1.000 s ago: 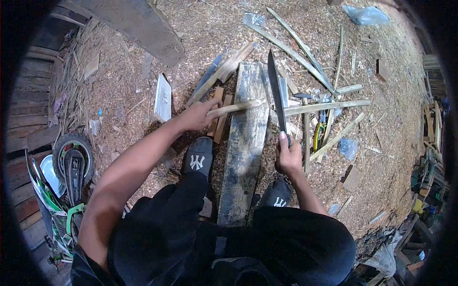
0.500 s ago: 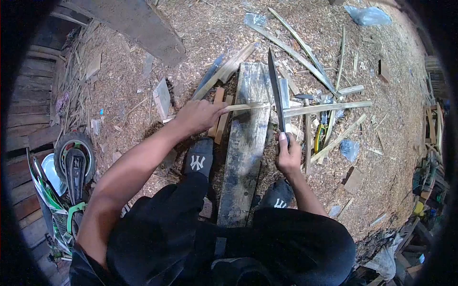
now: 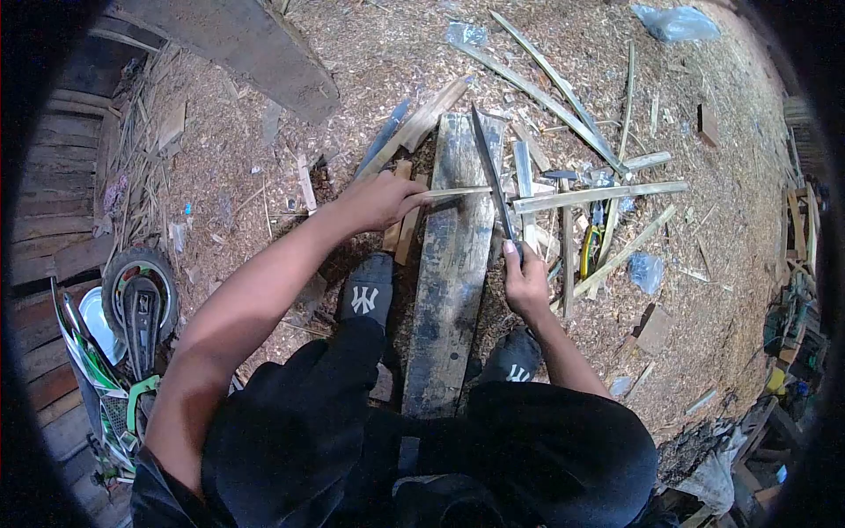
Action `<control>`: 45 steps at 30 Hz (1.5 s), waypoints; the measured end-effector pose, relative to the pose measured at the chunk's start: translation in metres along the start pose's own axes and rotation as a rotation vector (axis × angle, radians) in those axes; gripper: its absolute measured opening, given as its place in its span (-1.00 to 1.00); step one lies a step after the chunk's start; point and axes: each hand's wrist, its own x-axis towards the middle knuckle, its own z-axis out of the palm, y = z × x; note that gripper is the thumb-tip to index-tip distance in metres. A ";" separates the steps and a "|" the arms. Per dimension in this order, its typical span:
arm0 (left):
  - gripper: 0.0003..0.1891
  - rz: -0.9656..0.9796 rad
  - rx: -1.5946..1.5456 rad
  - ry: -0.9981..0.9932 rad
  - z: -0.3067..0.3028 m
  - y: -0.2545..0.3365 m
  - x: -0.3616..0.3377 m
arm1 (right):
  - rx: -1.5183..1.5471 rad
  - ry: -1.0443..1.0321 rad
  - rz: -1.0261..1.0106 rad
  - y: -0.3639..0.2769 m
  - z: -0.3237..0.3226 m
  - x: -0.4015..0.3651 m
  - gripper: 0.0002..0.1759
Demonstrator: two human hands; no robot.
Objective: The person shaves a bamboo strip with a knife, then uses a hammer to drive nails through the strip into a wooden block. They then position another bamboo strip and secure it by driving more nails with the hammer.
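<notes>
Wooden strip (image 3: 459, 193), knife (image 3: 488, 167) in outstretched hands (image 3: 380, 201).

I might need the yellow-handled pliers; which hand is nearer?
Right: the right hand is just left of the pliers; the left hand is across the plank.

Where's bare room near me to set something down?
The plank at its near end, between your shoes; chip-strewn floor between the wheel and your left forearm. Crowded: right of the plank's far end, where wood strips and yellow-handled tool lie.
</notes>
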 end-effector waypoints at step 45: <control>-0.66 0.063 0.165 0.244 0.022 -0.019 -0.007 | 0.278 0.237 -0.315 -0.010 0.007 -0.006 -0.65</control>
